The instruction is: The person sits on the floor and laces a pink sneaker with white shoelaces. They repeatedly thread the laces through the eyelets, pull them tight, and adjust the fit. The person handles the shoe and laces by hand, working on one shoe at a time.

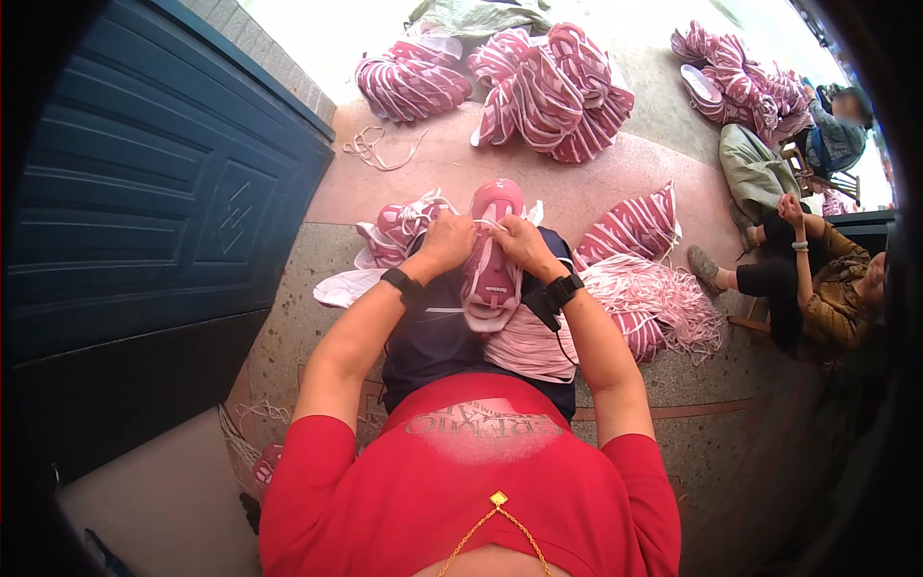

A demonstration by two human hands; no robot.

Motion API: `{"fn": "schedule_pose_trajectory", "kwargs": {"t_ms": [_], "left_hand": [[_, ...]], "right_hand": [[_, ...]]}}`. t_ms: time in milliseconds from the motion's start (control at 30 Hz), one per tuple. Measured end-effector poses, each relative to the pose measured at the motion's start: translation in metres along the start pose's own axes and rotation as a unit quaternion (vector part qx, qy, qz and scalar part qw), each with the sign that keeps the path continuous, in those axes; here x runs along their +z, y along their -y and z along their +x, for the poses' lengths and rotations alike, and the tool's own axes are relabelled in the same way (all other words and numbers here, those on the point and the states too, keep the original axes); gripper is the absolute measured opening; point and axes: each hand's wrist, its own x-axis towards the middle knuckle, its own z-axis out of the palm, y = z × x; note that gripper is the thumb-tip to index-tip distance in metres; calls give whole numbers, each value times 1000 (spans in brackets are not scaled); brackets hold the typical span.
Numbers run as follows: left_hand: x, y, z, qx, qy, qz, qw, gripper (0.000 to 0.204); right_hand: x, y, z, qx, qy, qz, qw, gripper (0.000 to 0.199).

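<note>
A pink and white shoe upper (pixel 491 264) lies on my lap, toe pointing away from me. My left hand (pixel 446 240) grips a white lace at the shoe's left side. My right hand (pixel 521 242) pinches the lace at the right side, near the tongue. Both wrists wear black bands. A stack of pale pink pieces (pixel 527 348) rests on my right thigh under the shoe. More pink uppers (pixel 399 231) lie just beyond my left hand.
A blue panelled door (pixel 163 202) stands on my left. Bundles of pink and white uppers (pixel 553 91) are piled on the floor ahead. A heap of pink laces (pixel 663 303) lies at my right. A seated person (pixel 817 288) works at the right edge.
</note>
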Motion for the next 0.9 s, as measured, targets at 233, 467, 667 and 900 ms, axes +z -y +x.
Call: {"fn": "schedule_pose_trajectory", "kwargs": {"t_ms": [233,467,667,900], "left_hand": [[-1,1,3,76,-35,63,995,18],[11,-4,4,168,-105,125,972,11],[23,-1,-17,148,-105,169,969,18],[-1,-11,-5,-2,210,87,974,29]], "right_hand": [[2,5,-1,-6,-5,19,1000,37],[9,-10,1,-81,-15,-67,994,39],[0,2,-23,-24,14,11,1000,33],[22,21,-20,-32,43,-237,970,20]]}}
